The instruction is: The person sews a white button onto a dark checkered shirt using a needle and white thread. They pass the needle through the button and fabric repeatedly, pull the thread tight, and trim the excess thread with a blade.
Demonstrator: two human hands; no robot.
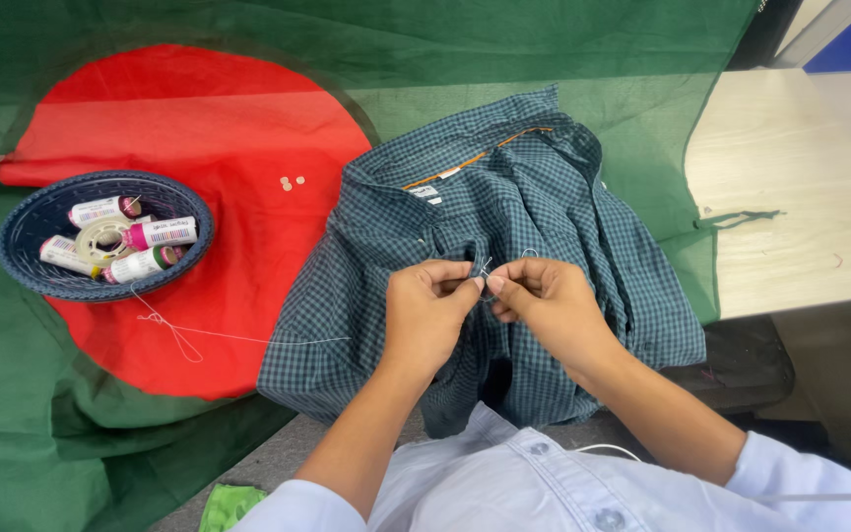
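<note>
While both hands meet over the middle of the scene, the left hand pinches a fold of the checked shirt between thumb and fingers, and the right hand closes its fingertips on a pale thread right beside it. The two hands touch at the fingertips, thumbs tucked in, nothing spread. A short loop of that thread stands up just above the pinch; whether a needle sits in there is too fine to tell. The shirt, dark teal with a small check, lies crumpled on the near side of the green cloth, collar to the far side, hem hanging toward the person. Off to the left, the cloth shows a big red disc, and on it rests a dark blue woven basket holding thread spools and a roll of clear tape. A loose white thread trails from the basket toward the shirt. Small pale buttons sit on the red, well apart from the hands. To the far right, a pale wooden tabletop shows bare.
</note>
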